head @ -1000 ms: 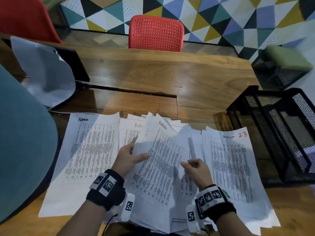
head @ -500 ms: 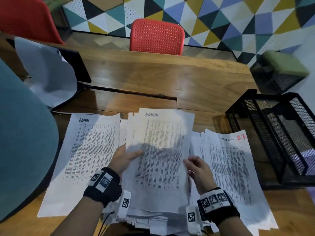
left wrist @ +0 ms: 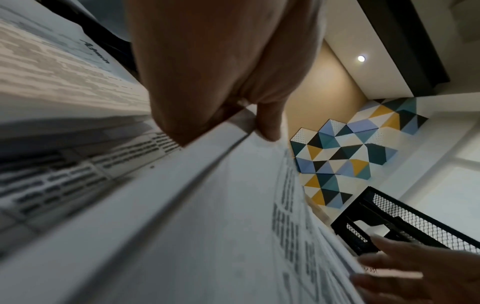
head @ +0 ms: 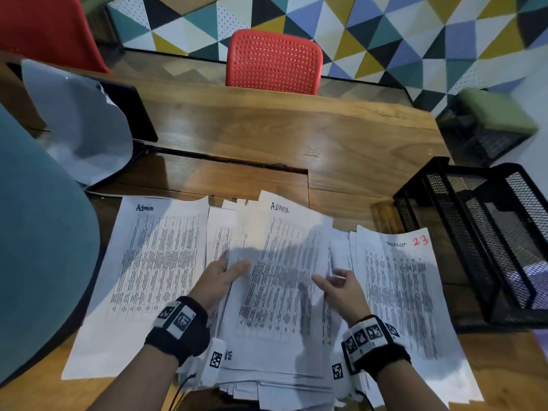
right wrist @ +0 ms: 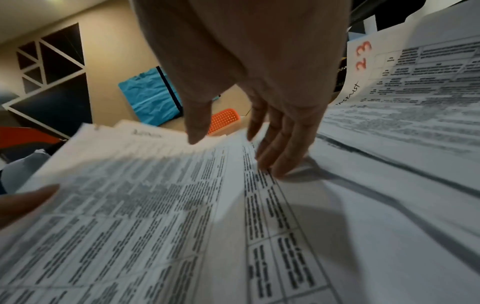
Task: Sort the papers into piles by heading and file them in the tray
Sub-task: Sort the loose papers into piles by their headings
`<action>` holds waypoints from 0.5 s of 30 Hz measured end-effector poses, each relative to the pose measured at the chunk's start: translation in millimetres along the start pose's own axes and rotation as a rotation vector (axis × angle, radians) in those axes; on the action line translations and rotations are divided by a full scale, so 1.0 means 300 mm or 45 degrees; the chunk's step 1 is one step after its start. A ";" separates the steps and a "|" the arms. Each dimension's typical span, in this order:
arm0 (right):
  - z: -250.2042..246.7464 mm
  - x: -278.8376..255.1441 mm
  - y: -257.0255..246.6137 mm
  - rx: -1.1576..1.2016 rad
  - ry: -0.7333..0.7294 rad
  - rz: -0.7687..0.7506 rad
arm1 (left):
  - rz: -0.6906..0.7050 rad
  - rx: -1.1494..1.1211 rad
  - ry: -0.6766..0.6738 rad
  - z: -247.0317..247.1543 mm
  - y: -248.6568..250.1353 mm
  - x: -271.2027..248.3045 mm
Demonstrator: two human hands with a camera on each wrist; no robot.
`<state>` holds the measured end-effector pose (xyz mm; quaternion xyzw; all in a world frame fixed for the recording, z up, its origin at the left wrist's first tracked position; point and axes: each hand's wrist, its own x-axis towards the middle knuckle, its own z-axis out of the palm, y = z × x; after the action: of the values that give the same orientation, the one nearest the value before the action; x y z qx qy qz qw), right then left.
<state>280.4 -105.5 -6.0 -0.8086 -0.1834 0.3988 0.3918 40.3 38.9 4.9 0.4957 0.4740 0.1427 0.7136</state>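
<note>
Three groups of printed sheets lie on the wooden table (head: pixel 267 137). A pile headed "Admin" (head: pixel 148 277) is at the left, a thick mixed stack (head: pixel 267 375) in the middle, and a "Tasklist 23" pile (head: pixel 400 292) at the right. My left hand (head: pixel 234 269) pinches the left edge of a sheet headed "ADMIN" (head: pixel 284 256), thumb (left wrist: pixel 267 123) on top, holding it just above the middle stack. My right hand (head: pixel 329 280) is at that sheet's right edge with straight fingers (right wrist: pixel 278 156) touching the paper beneath. The black mesh tray (head: pixel 439 232) stands at the far right.
A red chair (head: pixel 272 60) stands behind the table. A pale grey sheet (head: pixel 80 123) leans on a dark screen at the back left. A teal rounded chair back (head: pixel 38 247) fills the left edge. A green stool (head: pixel 492 114) is beyond the tray.
The ADMIN sheet has swung from tilted to flat and shifted slightly left in my left hand. My right hand has let go of its right edge and spread its fingers.
</note>
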 end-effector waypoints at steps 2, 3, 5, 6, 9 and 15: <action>0.004 -0.011 -0.034 0.190 -0.045 -0.038 | 0.018 -0.086 -0.007 -0.003 0.001 -0.001; 0.003 -0.013 -0.039 0.284 -0.042 -0.083 | 0.027 -0.137 0.005 -0.005 0.001 0.000; -0.006 -0.027 -0.047 0.412 0.010 -0.180 | 0.016 -0.198 0.051 -0.009 0.003 0.006; -0.011 -0.034 -0.046 0.433 0.030 -0.217 | -0.005 -0.196 0.077 -0.011 0.004 0.009; -0.041 -0.058 -0.043 0.427 0.017 -0.280 | -0.075 -0.174 0.151 -0.020 -0.001 0.021; -0.106 -0.108 -0.025 0.849 -0.337 -0.192 | -0.054 -0.159 0.220 -0.001 0.006 0.037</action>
<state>285.8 -136.0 28.0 -0.5621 -0.1514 0.5077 0.6351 46.3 47.4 0.6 0.4258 0.5344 0.1990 0.7025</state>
